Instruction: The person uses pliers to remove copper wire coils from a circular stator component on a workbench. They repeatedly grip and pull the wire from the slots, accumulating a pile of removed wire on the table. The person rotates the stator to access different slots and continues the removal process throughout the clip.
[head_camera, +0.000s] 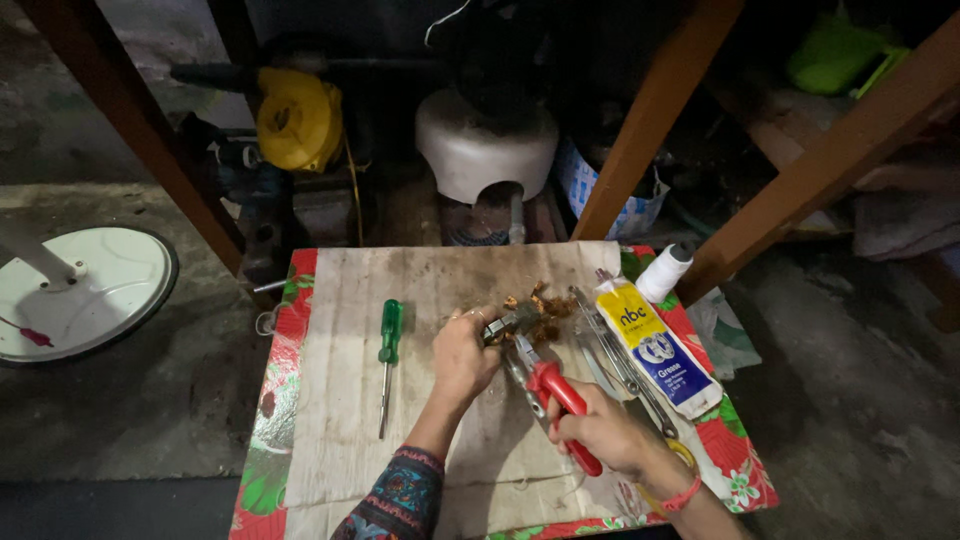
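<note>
Left hand: your left hand (462, 357) sat at the centre of the frame, fingers pinching a small metal part (508, 323) over the board (330, 440).
Right hand: your right hand (603, 432), lower right of centre, had its fingers wrapped around the red-handled pliers (560, 395), whose tips pointed at the part.
Nearby: a green screwdriver (388, 352) lay left of centre; a grease tube (655, 347) lay to the right.
Risk: the pliers could have slipped off the small part and nipped your fingertips, I judged.

Glossy red plastic-handled pliers (556, 400), rough worn wooden board (440, 290), green plastic-handled metal screwdriver (388, 362)
</note>
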